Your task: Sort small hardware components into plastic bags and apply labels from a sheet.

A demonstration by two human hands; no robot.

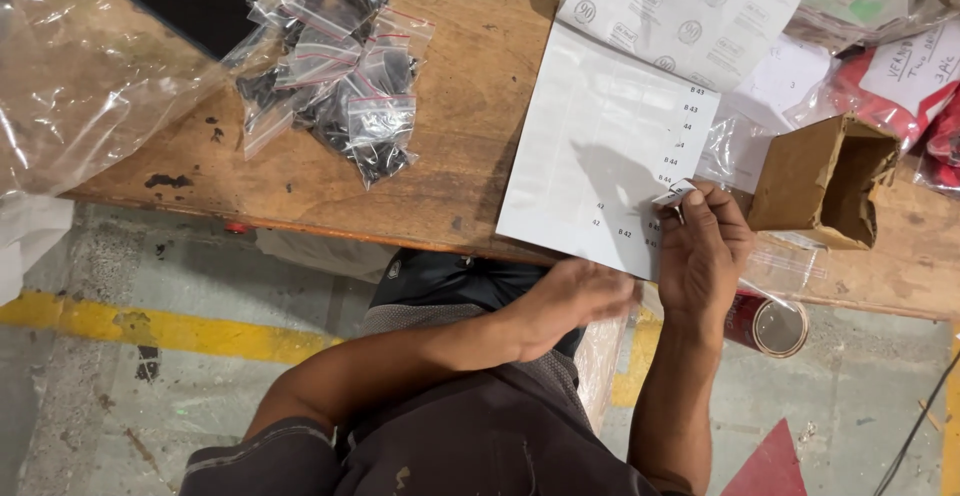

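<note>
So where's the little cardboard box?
In the head view the open cardboard box sits on the right of the wooden table, just right of the right hand peeling a sticker.

the person wears a dark grey-brown short-sleeved top, the fabric dull and a little worn, with a few pale specks or small stains near the lower middle. the sleeve on the left arm ends above the elbow and shows a thin lighter line along its hem. both forearms are bare, with no watch, band or glove on the left hand (570,301) or the right hand (702,248). the lap looks covered by darker cloth, perhaps trousers, though it is shadowed.
</note>
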